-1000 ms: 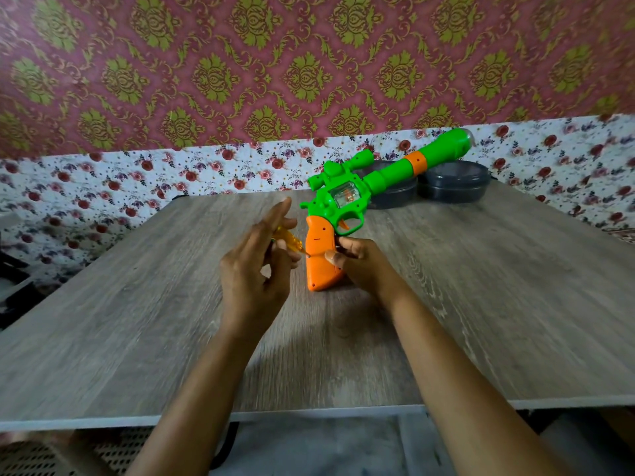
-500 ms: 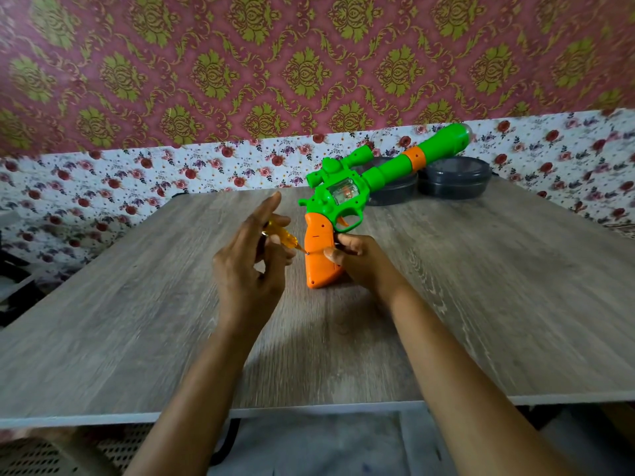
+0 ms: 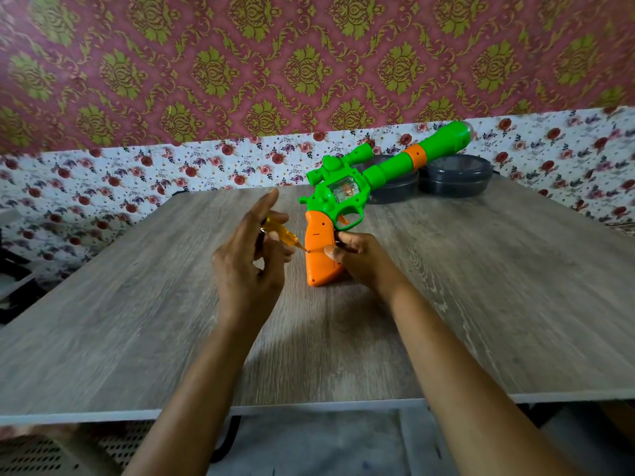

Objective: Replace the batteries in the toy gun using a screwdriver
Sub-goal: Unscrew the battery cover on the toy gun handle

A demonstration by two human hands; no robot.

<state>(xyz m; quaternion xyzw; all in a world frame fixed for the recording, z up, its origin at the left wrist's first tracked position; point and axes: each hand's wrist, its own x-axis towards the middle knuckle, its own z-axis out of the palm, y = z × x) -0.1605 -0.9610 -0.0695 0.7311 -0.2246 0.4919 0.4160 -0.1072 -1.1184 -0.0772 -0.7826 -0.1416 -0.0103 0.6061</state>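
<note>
Domestic room, probably a home. Damask wallpaper (image 3: 309,63) across top, floral band (image 3: 103,187) beneath. Wood-grain table (image 3: 137,338) at centre.

screwdriver (image 3: 281,236) partly behind the left hand (image 3: 247,269), one dark container (image 3: 395,193) partly behind the toy gun (image 3: 343,185)

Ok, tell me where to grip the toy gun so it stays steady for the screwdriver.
Grip the orange handle of the toy gun from its trigger side, as the right hand does: the gun stands on its butt on the table, and the screwdriver in the left hand works at the other side.
</note>
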